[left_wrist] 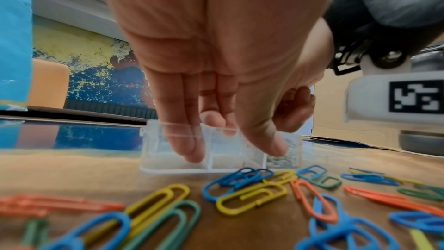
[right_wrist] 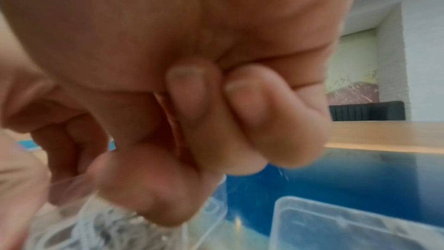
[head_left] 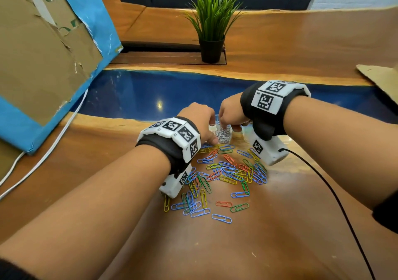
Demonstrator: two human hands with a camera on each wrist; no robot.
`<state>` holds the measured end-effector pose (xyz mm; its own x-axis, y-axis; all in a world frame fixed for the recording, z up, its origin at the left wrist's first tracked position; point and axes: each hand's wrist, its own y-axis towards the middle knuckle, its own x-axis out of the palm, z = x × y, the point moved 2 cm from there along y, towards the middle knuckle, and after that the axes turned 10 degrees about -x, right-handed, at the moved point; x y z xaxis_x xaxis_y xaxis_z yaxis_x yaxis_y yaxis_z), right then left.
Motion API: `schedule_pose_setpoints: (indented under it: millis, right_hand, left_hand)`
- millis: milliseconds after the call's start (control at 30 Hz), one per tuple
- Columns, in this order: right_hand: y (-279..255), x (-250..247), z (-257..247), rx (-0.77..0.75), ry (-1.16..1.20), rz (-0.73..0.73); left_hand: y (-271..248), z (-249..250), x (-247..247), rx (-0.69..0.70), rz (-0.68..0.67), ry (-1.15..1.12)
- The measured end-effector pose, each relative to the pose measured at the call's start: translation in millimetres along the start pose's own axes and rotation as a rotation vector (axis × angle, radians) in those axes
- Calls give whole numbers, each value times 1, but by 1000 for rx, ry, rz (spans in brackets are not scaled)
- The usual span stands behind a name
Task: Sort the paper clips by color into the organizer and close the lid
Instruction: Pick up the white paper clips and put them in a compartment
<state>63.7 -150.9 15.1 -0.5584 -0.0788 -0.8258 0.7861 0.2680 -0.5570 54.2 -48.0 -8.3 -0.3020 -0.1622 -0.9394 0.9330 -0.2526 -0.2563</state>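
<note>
Bright, even light; glare on the blue resin [head_left: 159, 104]; wrist views blurred.

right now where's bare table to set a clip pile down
Bare wood lies near the person, below the coloured paper clips, and left of the left hand toward the white cable. Crowded: the clip scatter and around the clear organizer.

Both forearms reach forward to the clear organizer [left_wrist: 216, 151]. The left hand [head_left: 197, 120] hangs over it, fingers [left_wrist: 185, 136] straight, pointing down. The right hand [head_left: 231, 113] hovers above its right end, fingers curled (blurred).
</note>
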Motion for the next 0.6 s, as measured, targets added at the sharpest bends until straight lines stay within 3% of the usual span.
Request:
schedule_pose_setpoints:
  millis: [333, 600]
  right_hand:
    - [-5, -11, -7, 34, -37, 83]
    - [-3, -2, -12, 51, -20, 34]
  left_hand:
    - [1, 1, 1, 5, 22, -3]
    - [1, 1, 1, -5, 27, -6]
